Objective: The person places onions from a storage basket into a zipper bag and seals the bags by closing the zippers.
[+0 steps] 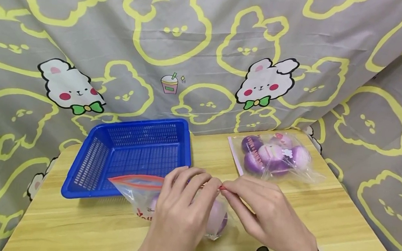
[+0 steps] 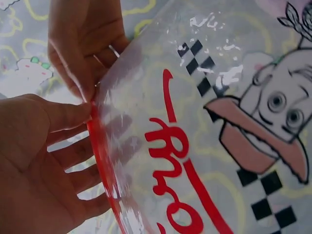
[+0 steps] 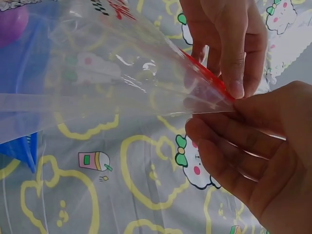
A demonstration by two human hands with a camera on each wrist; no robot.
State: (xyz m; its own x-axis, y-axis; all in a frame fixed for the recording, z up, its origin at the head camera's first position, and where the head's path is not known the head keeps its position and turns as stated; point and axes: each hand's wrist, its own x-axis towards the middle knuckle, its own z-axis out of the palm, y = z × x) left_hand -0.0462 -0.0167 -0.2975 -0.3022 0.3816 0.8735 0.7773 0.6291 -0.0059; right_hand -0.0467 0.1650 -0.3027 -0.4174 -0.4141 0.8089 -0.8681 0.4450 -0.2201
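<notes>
A clear zip bag (image 1: 133,201) with a red zip edge and printed red lettering is held up over the front of the table. Round purple things (image 1: 222,221) show through it low down. My left hand (image 1: 184,207) pinches the red edge between thumb and fingers, close to the corner; the thumb (image 2: 73,116) shows in the left wrist view. At the corner itself, my right hand (image 1: 268,211) pinches the end of the zip, its fingertips almost touching the left ones. Left of the hands, the bag's mouth gapes. The left hand hides part of the bag in the head view.
A blue plastic basket (image 1: 183,130) stands behind the bag on the left of the wooden table (image 1: 83,230). Another clear bag (image 1: 235,156), filled with several round purple-and-white things, lies at the back right. Patterned grey cloth (image 1: 202,113) hangs behind the table.
</notes>
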